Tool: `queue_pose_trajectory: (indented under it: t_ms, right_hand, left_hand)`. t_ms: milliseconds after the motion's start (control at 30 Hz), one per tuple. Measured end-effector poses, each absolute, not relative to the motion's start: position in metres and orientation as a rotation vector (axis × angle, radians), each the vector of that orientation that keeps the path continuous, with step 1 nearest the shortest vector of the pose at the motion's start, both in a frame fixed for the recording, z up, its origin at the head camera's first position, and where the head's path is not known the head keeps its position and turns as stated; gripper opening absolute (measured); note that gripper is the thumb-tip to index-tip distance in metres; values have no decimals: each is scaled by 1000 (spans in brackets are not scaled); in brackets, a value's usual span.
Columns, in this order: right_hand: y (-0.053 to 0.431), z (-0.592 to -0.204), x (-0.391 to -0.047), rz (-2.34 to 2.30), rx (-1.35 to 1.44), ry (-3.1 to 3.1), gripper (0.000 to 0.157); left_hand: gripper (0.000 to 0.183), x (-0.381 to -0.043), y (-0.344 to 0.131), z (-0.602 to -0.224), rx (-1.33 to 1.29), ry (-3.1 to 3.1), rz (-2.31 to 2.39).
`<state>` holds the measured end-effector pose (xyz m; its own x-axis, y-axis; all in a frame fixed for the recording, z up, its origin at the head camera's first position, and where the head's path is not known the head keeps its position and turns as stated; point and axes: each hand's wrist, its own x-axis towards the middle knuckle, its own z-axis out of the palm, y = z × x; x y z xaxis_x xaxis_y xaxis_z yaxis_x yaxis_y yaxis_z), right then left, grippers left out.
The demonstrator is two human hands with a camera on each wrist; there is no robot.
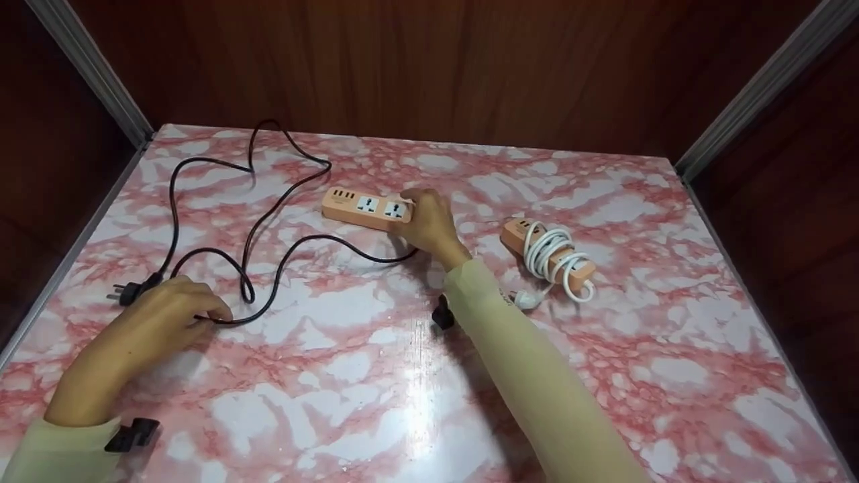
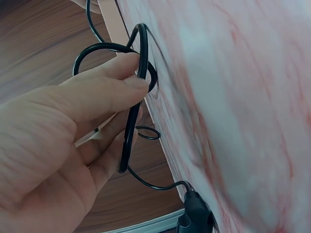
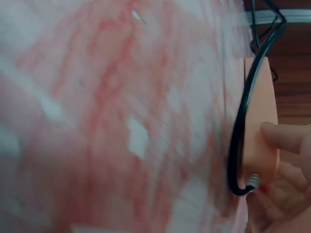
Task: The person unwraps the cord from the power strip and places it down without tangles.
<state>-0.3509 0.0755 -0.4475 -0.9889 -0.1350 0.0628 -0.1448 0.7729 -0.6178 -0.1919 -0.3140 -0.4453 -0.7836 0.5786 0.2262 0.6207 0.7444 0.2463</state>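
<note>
An orange power strip point(image 1: 356, 213) with two white sockets lies at the middle back of the table. My right hand point(image 1: 431, 223) grips its right end, thumb on the side in the right wrist view, close to where the black cable point(image 3: 243, 111) comes out. That cable point(image 1: 322, 237) runs in loose bends to the left. My left hand point(image 1: 168, 314) pinches a length of it between thumb and fingers, and a loop rises above the fingertips in the left wrist view. The cable's black plug point(image 1: 131, 292) lies just beyond the left hand, prongs pointing left.
Right of my right forearm lies a second orange power strip point(image 1: 513, 235), wrapped in its white cable point(image 1: 545, 251), with a white plug point(image 1: 527, 299) beside it. Brown wood panels point(image 1: 429, 67) wall in the red-and-white marbled table point(image 1: 349, 389) at back and sides.
</note>
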Motion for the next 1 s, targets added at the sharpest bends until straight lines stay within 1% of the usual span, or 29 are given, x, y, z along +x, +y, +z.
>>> queue_pose_trajectory:
  t_ms: [167,333,367,433,467,600,767,867,1000]
  right_hand:
    - [73,-442,-348,1039,256,-2944,50]
    - [65,-446,-349,1125,334,-2895,49]
    - [63,-446,-349,1139,358,-2885,43]
    - [59,-448,-349,1165,424,-2856,27]
    - [57,-448,-349,1180,454,-2845,22]
    - [51,-449,-348,1241,517,-2839,15]
    - [43,-449,-347,1332,496,-2888,55]
    - [38,-448,-348,1376,505,-2910,63]
    - [30,-449,-348,1439,491,-2932,71]
  left_hand:
    - [33,-193,-314,-445,-998,-2709,-412]
    - [32,-192,-313,-444,-966,-2699,-381]
    - [32,-192,-313,-444,-957,-2699,-382]
    - [32,-191,-315,-444,-940,-2705,-387]
    - [31,-190,-316,-445,-933,-2706,-388]
    - [30,-188,-321,-446,-909,-2720,-402]
    - [32,-185,-329,-447,-886,-2757,-426]
    - [35,-185,-334,-448,-881,-2756,-424]
    - [37,-184,-340,-450,-891,-2742,-426]
